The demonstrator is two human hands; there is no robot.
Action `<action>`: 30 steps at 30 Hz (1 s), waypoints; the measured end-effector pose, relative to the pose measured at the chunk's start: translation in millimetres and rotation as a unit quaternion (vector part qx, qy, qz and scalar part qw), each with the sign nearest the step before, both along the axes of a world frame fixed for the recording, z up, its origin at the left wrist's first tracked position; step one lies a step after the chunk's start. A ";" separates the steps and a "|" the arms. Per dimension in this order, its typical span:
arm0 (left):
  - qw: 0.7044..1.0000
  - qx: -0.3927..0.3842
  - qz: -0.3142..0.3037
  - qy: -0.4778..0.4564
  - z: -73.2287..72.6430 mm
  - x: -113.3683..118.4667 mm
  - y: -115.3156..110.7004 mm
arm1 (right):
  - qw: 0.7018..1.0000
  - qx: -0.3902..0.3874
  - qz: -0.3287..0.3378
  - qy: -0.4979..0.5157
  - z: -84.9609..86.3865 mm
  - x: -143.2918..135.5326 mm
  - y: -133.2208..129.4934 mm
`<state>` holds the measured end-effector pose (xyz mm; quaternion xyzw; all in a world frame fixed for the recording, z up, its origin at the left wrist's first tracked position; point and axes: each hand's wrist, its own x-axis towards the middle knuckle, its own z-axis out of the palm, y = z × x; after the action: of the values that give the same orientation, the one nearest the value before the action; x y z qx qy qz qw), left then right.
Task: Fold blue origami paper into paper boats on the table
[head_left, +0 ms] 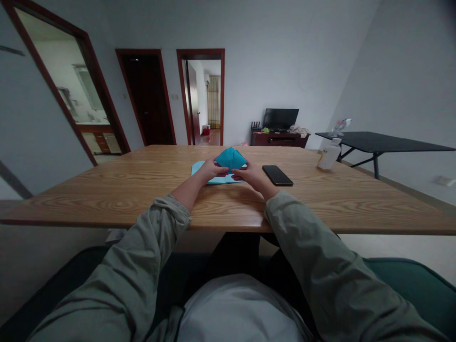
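A folded piece of blue origami paper (231,157) is held up between my two hands, its peak pointing away from me. My left hand (210,169) pinches its left side, thumb toward me. On the right side my right hand (249,173) grips it the same way, fingers curled underneath. Beneath both hands lies a flat stack of light blue paper (221,180) on the wooden table (171,204). Part of the stack is hidden by the hands and the folded piece.
A black phone (277,175) lies just right of my right hand. Farther right stands a white bottle (329,155). Past the table are a black folding table (384,141) and a low cabinet (280,139) with a television (281,118) on it.
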<state>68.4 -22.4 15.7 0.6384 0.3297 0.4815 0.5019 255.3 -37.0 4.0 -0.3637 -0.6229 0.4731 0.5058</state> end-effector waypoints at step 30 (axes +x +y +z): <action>0.991 0.086 0.039 0.098 -1.5 -1.6 5.8 | 0.987 0.033 -0.034 -0.157 -6.6 5.4 7.9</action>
<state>66.9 -16.6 14.2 0.7103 0.3593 0.4619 0.3913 260.7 -29.1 -2.6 -0.4371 -0.6972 0.3718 0.4297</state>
